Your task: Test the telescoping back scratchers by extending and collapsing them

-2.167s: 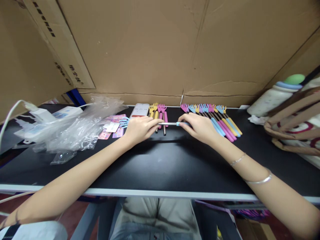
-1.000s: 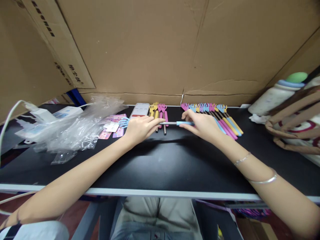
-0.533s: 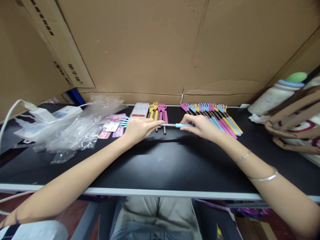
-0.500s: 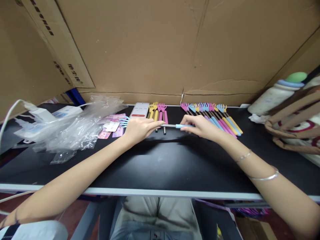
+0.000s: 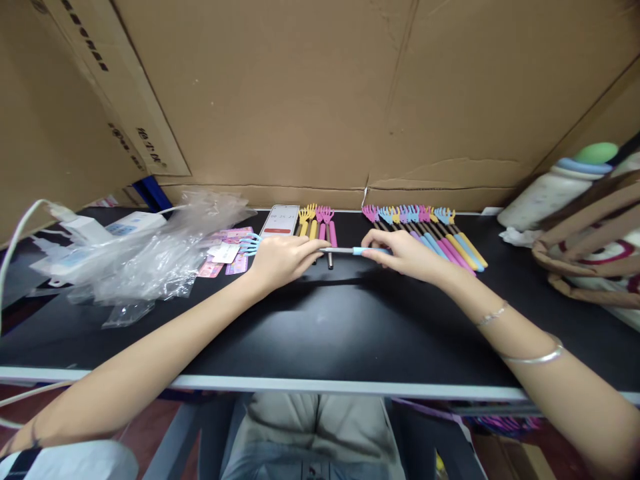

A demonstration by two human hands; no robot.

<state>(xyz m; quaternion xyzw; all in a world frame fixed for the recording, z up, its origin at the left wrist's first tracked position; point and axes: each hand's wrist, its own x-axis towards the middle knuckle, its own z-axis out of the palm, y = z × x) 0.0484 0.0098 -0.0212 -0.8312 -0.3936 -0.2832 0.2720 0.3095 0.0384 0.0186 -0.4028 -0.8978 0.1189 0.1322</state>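
Observation:
Both hands hold one blue back scratcher (image 5: 343,251) level above the black table. My left hand (image 5: 285,257) is closed around its rod near the head, and the blue claw (image 5: 250,245) pokes out to the left of that hand. My right hand (image 5: 397,253) pinches the light blue grip, thumb and fingers together. Bare metal rod shows between the hands. Behind my left hand lie a few yellow and pink back scratchers (image 5: 327,230). Beyond my right hand is a row of several back scratchers (image 5: 445,243) in pink, blue, yellow and purple.
A phone (image 5: 280,220) showing a running timer lies behind my left hand. Left of it are printed cards (image 5: 223,253), crumpled clear plastic bags (image 5: 160,260) and a white power strip (image 5: 75,257). At right stand a white bottle (image 5: 545,193) and a bag (image 5: 590,250). Cardboard (image 5: 320,100) walls the back.
Hardly anything differs. The view has shifted slightly, and the phone's timer has advanced. Both hands keep hold of the same blue back scratcher.

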